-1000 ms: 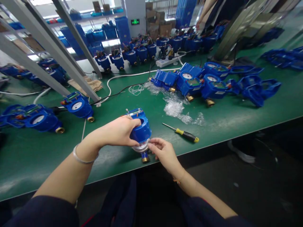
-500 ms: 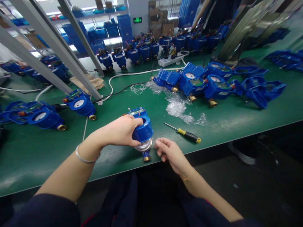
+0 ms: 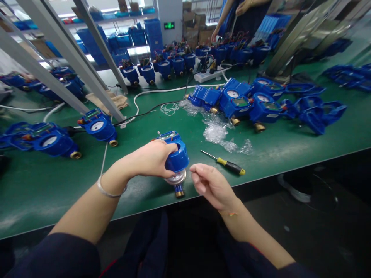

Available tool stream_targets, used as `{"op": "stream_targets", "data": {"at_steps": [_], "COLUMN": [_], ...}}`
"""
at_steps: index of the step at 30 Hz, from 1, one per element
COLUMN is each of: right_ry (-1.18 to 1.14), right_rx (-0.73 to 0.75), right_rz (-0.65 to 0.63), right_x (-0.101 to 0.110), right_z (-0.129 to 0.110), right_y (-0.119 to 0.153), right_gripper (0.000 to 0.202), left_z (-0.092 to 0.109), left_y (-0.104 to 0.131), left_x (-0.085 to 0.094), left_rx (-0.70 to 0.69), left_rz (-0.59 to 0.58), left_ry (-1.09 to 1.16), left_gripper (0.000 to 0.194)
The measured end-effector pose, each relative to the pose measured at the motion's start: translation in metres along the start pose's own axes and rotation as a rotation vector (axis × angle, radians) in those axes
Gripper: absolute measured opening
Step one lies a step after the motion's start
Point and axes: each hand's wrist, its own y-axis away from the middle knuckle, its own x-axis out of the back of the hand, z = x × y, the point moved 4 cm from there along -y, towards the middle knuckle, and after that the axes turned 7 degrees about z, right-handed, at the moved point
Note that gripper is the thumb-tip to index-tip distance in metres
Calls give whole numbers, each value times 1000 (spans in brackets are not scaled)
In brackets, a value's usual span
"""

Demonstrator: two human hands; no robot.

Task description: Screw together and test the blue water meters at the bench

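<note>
Near the table's front edge, my left hand (image 3: pixel 155 156) grips a blue meter housing (image 3: pixel 180 156), thumb low on its side and a finger in its round opening. The housing is tilted over a clear and silver meter body (image 3: pixel 177 177) with a brass fitting at its lower end. Just right of it, my right hand (image 3: pixel 210 183) hovers with fingers curled together; whether something small is between them is too small to tell. A screwdriver (image 3: pixel 231 166) with a yellow and black handle lies to the right.
Crumpled clear plastic (image 3: pixel 216 133) lies beyond the screwdriver, before a group of blue meters (image 3: pixel 234 102). More meters (image 3: pixel 100 126) stand at left beside metal posts (image 3: pixel 100 58). A white cable (image 3: pixel 162 91) crosses the green table (image 3: pixel 139 197). Another person's hands (image 3: pixel 243 7) show at the back.
The blue housing and my left hand have shifted slightly right. My right hand has risen a little, its fingers more closed. At the back, the other person's hands have come further into view.
</note>
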Motion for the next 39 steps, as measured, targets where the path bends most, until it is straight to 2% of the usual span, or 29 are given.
{"op": "stream_targets", "data": {"at_steps": [3, 6, 8, 10, 12, 15, 20, 26, 28, 30, 35, 39], "right_ry": [461, 890, 1074, 1188, 1205, 1088, 881, 530, 444, 461, 748, 838], "right_rx": [363, 741, 893, 968, 999, 978, 918, 581, 515, 577, 947, 1019], "right_rz": [18, -5, 12, 44, 36, -21, -14, 170, 224, 274, 345, 271], "right_x": [10, 9, 5, 1, -4, -9, -14, -8, -7, -6, -3, 1], "right_z": [-9, -11, -10, -9, -8, -5, 3, 24, 30, 30, 13, 4], "right_y": [6, 9, 6, 2, -3, -6, -6, -14, -13, -10, -2, -5], "right_gripper": [25, 24, 27, 26, 23, 18, 16, 11, 10, 8, 5, 8], "left_z": [-1, -3, -3, -4, -4, -4, -1, -1, -3, -5, -7, -7], "left_y": [0, 0, -1, -1, -2, -1, 1, 4, 4, 5, 7, 6], "left_x": [-1, -1, 0, 2, 3, 3, -1, -9, -8, -6, 3, 3], "left_rx": [0, -1, -2, -8, -14, -12, -25, -43, -30, -22, 7, 31], "left_rz": [4, -12, -23, -35, -53, -62, 20, 71, 64, 43, -2, 20], "left_ry": [14, 13, 14, 23, 40, 63, 94, 181, 185, 188, 217, 273], "left_gripper": [39, 42, 41, 39, 35, 29, 31, 32, 30, 27, 23, 22]}}
